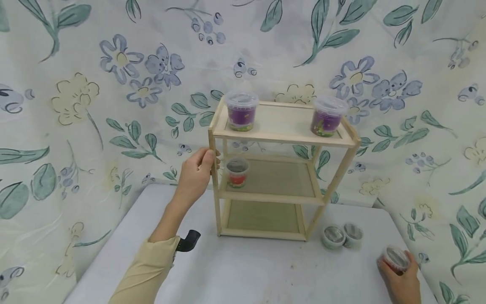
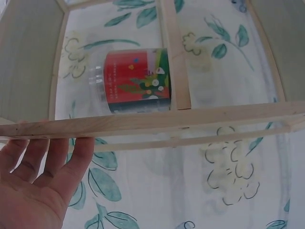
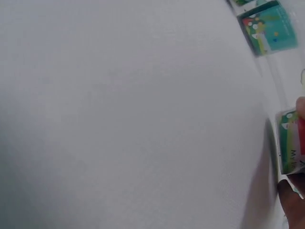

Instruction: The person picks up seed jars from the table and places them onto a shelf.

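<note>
Held item: one red cup [image 1: 395,258], clear-topped, toward the right edge of the surface [image 1: 265,274]; my right grip [image 1: 406,285] curls round its sides. Base contact: cannot tell. Handling, in my judgement: light squeeze, cup kept level, no pull on its cover. Nearest: two lidded cups [image 1: 334,236], touching or nearly so, best left unbumped. Beyond: wooden rack [image 1: 281,138], its left front post [image 1: 217,211] clasped by my left grip [image 1: 194,175]; steady hold advised, since two purple cups [image 1: 242,116] stand on top, a second red cup [image 1: 237,174] mid-tier.
</note>
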Demonstrator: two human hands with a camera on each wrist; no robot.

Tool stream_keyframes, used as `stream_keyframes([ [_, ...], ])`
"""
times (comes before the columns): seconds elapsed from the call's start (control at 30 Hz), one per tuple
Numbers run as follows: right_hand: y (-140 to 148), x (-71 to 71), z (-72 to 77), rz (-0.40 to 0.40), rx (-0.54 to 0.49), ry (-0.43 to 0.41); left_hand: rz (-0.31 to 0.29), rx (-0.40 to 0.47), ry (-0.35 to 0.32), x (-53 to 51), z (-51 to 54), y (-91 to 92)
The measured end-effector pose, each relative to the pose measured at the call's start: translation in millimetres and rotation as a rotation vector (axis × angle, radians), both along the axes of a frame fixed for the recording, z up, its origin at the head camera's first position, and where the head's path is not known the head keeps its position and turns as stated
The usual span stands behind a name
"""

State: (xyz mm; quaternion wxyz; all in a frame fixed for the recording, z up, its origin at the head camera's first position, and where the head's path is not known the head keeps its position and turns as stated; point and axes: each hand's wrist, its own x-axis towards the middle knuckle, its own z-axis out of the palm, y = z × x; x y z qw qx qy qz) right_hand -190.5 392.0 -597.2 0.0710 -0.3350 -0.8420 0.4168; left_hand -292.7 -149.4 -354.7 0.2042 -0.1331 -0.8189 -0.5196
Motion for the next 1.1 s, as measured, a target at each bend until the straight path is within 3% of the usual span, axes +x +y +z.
stream_keyframes([
  [0.37, -3.3, 14.3, 18.2, 0.018, -0.081, 0.012, 0.007, -0.021, 0.016, -1.9, 3.0, 3.9],
  [0.9, -29.5, 2.1, 65.4, 0.161, 0.008, 0.215, 0.006, -0.011, -0.004, -0.1, -0.1, 2.6],
  [1.1, -41.4, -0.8, 84.4, 0.245, -0.001, 0.235, 0.009, -0.007, -0.003, 0.5, -1.1, 3.1],
])
